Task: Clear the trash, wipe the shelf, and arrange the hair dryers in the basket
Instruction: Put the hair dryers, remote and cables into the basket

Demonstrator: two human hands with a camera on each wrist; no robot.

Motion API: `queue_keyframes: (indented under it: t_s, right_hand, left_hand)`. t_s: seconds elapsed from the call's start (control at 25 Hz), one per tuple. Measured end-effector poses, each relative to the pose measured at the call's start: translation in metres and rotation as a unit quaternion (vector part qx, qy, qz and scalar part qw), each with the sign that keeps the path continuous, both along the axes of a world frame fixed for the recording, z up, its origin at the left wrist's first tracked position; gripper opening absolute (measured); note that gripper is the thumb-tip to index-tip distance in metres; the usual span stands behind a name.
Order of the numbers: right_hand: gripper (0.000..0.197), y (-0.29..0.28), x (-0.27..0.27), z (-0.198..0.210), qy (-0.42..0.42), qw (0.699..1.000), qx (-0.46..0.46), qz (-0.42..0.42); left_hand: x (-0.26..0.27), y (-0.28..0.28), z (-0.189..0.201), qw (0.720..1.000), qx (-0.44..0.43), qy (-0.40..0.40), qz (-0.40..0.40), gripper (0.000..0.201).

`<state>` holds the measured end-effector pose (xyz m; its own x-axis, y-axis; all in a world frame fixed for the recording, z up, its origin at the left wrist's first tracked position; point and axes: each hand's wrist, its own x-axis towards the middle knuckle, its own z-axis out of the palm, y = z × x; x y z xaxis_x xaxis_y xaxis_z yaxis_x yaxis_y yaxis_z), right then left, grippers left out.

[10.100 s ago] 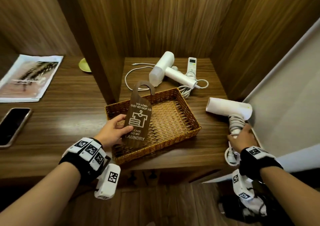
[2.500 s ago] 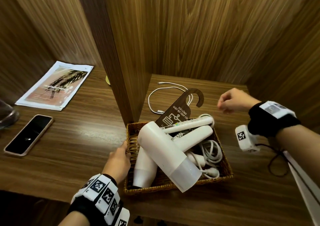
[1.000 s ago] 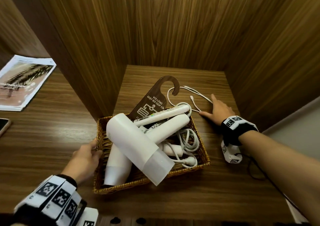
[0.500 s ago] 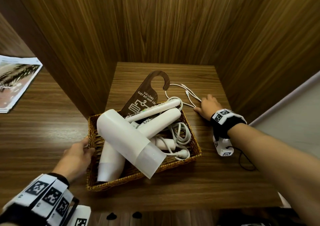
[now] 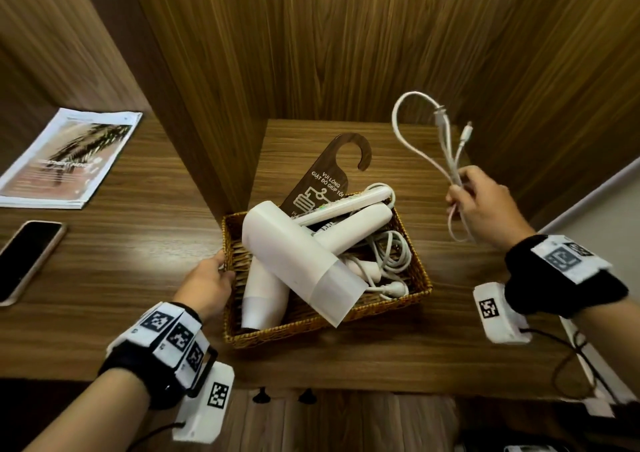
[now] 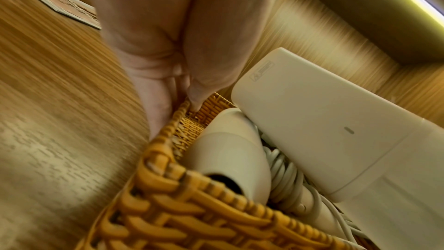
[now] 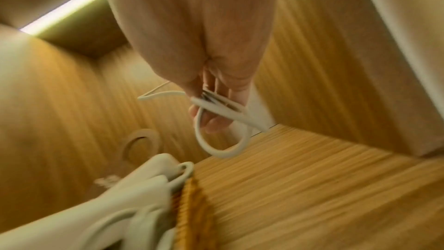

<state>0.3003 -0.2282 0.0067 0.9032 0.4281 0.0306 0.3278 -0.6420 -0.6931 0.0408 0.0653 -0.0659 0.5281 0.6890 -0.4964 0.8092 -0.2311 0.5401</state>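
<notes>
A wicker basket (image 5: 420,295) sits on the wooden shelf (image 5: 381,351). Two white hair dryers lie crossed in it: the upper hair dryer (image 5: 298,261) pokes over the front rim, the lower hair dryer (image 5: 263,292) lies beneath it. A white remote (image 5: 346,204) and a brown door hanger (image 5: 329,174) lean on top. My left hand (image 5: 207,283) pinches the basket's left rim (image 6: 173,121) between thumb and fingers. My right hand (image 5: 485,205) is raised to the right of the basket and grips a folded white charging cable (image 5: 426,140), which also shows as a loop of cable (image 7: 216,140).
A magazine (image 5: 69,157) and a black phone (image 5: 27,257) lie on the lower desk to the left. A wood partition (image 5: 194,122) divides desk from shelf. Wood walls close the shelf at the back and right. The dryers' cords (image 5: 391,254) coil in the basket.
My right hand has gathered the white cable off the shelf and lifted it into the air. The left hand stays at the basket's left rim.
</notes>
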Motion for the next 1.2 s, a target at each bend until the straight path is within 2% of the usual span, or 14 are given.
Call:
queue_keyframes:
  t_s: [0.08, 0.16, 0.28, 0.4, 0.52, 0.64, 0.68, 0.8, 0.84, 0.96, 1.08, 1.2]
  right_hand:
    - [0.008, 0.017, -0.030, 0.010, 0.022, 0.995, 0.033, 0.092]
    - [0.008, 0.034, -0.050, 0.005, 0.039, 0.990, 0.016, 0.138]
    - [0.011, 0.048, -0.068, -0.011, 0.013, 0.984, -0.044, 0.172]
    - [0.011, 0.053, -0.078, -0.024, -0.015, 0.975, -0.093, 0.200]
    - [0.017, 0.051, -0.086, -0.031, -0.080, 0.952, -0.205, 0.214]
    - [0.020, 0.043, -0.087, -0.033, -0.103, 0.928, -0.243, 0.263]
    - [0.026, 0.040, -0.085, -0.035, -0.110, 0.925, -0.246, 0.269]
    - [0.063, 0.040, -0.079, -0.038, -0.136, 0.926, -0.259, 0.241]
    - [0.067, 0.042, -0.079, -0.037, -0.138, 0.924, -0.273, 0.228]
    - [0.058, 0.043, -0.079, -0.032, -0.090, 0.945, -0.271, 0.158]
    - [0.076, 0.036, -0.077, -0.026, -0.024, 0.973, -0.208, 0.099]
    - [0.068, 0.030, -0.074, -0.026, 0.005, 0.980, -0.182, 0.077]
  left_hand:
    - [0.000, 0.001, 0.000, 1.000, 0.009, 0.000, -0.015, 0.042]
    - [0.000, 0.002, -0.001, 1.000, 0.017, 0.002, -0.023, 0.040]
    - [0.001, 0.000, 0.002, 0.999, 0.020, -0.005, -0.026, 0.033]
    - [0.002, -0.001, 0.003, 1.000, 0.021, 0.000, -0.021, 0.035]
    - [0.001, 0.000, 0.001, 1.000, 0.019, -0.005, -0.020, 0.037]
    - [0.001, 0.001, 0.000, 1.000, 0.015, -0.006, -0.020, 0.034]
    - [0.001, 0.003, -0.002, 1.000, 0.013, -0.009, -0.019, 0.035]
    - [0.000, 0.004, -0.003, 1.000, 0.008, -0.010, -0.025, 0.033]
    - [0.000, 0.003, -0.002, 1.000, 0.008, -0.016, -0.025, 0.032]
    - [0.001, 0.000, 0.000, 0.999, 0.020, -0.010, -0.023, 0.035]
    - [0.001, -0.001, 0.000, 0.999, 0.028, -0.006, -0.026, 0.039]
    - [0.002, -0.003, 0.001, 0.999, 0.024, -0.006, -0.021, 0.042]
